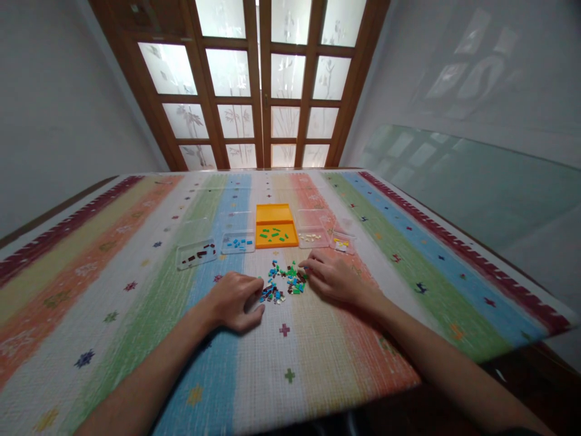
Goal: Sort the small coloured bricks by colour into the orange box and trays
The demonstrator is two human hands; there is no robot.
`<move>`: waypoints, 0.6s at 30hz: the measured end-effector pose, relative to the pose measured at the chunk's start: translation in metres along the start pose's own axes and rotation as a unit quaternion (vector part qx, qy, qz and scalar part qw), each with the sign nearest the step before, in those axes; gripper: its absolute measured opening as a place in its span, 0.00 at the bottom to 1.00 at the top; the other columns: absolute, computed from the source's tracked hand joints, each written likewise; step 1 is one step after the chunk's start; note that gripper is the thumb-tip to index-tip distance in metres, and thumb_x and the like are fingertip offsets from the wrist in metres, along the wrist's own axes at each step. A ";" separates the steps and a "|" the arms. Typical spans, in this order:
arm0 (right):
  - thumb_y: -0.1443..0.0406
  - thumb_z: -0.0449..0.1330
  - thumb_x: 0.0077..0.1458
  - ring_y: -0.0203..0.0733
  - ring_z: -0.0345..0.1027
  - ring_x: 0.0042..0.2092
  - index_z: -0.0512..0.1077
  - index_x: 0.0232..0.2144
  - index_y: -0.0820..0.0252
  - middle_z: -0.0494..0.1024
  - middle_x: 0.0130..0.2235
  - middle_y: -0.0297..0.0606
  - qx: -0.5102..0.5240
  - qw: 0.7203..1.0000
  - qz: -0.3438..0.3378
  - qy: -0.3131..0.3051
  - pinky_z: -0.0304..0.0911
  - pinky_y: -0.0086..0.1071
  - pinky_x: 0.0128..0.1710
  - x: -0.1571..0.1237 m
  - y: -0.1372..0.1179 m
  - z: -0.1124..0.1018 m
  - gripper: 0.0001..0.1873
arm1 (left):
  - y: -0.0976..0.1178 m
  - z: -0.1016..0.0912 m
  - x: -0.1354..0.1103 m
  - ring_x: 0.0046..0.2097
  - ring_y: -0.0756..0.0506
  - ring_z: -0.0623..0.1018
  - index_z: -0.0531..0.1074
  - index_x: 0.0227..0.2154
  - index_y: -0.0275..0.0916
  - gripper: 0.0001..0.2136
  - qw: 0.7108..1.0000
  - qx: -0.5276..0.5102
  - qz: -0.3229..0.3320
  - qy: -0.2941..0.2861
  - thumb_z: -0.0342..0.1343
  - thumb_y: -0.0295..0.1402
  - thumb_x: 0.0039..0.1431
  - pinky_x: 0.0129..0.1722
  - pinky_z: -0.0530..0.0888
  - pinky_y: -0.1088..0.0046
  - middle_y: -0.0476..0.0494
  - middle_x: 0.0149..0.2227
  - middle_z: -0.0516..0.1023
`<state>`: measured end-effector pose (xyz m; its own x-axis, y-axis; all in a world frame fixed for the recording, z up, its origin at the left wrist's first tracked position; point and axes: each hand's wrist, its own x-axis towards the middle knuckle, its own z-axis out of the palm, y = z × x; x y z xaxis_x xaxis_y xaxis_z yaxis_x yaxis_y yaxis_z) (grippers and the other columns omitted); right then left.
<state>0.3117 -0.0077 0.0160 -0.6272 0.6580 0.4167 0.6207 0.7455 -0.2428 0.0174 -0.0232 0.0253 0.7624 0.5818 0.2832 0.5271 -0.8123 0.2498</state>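
Observation:
A loose pile of small building bricks (284, 281) in green, blue, dark brown and white lies on the tablecloth between my hands. My left hand (236, 301) rests at the pile's left edge. Its thumb stands apart from the curled fingers, and nothing shows between them. From the right, my right hand (334, 277) reaches to the pile, its fingers partly spread and fingertips at the bricks. Behind the pile stands an open orange box (275, 244) with several green bricks (275, 234) in its base.
Clear trays flank the orange box: one with dark brown bricks (203, 251), one with blue bricks (239, 243), one with cream bricks (310, 237) and one with yellow bricks (341, 242). A striped tablecloth (149, 315) covers the table. Wooden glazed doors (261, 121) stand beyond.

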 end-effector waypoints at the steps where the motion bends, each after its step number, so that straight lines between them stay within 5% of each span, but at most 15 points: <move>1: 0.69 0.53 0.63 0.38 0.63 0.34 0.75 0.43 0.63 0.74 0.38 0.42 -0.003 1.000 0.001 0.002 0.55 0.31 0.34 0.000 -0.001 0.000 0.11 | 0.000 0.001 0.000 0.21 0.50 0.66 0.67 0.27 0.40 0.06 1.000 0.002 -0.001 0.000 0.51 0.36 0.54 0.23 0.61 0.72 0.52 0.20 0.69; 18: 0.67 0.50 0.65 0.36 0.59 0.31 0.74 0.38 0.62 0.72 0.36 0.41 -0.019 1.000 -0.006 -0.003 0.50 0.33 0.30 -0.001 -0.009 -0.004 0.12 | -0.004 -0.001 -0.001 0.24 0.49 0.71 0.73 0.35 0.38 0.09 1.000 -0.007 -0.006 -0.019 0.49 0.34 0.65 0.26 0.63 0.72 0.48 0.23 0.73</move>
<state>0.3085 -0.0154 0.0217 -0.6366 0.6504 0.4145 0.6313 0.7481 -0.2043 0.0142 -0.0203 0.0249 0.7702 0.5890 0.2445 0.5309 -0.8046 0.2659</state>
